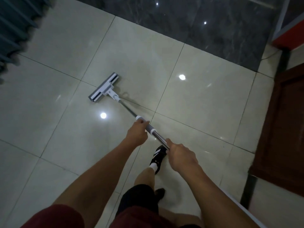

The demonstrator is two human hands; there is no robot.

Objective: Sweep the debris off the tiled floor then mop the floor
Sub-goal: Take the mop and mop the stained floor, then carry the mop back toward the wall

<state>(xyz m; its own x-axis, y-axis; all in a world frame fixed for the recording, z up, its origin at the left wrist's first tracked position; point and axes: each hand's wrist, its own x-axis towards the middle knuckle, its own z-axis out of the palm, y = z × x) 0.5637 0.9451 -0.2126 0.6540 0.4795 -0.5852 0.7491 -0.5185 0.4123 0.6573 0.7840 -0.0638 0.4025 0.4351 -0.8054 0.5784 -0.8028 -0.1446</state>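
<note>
A flat mop with a white and grey head (104, 87) lies pressed on the glossy cream tiled floor (49, 122), left of centre. Its metal handle (126, 110) slants down to the right toward me. My left hand (137, 132) grips the handle at its grey sleeve. My right hand (181, 156) grips the handle higher up, near its end, closer to my body. A faint damp smear shows on the tiles beside the mop head. No loose debris is visible on the tiles.
A dark marble strip (189, 25) runs along the far side. A brown wooden door (283, 122) stands at the right, with a red object (289, 35) above it. Dark blue pleated curtain (16, 25) hangs at top left. My black shoe (158, 157) is under the handle.
</note>
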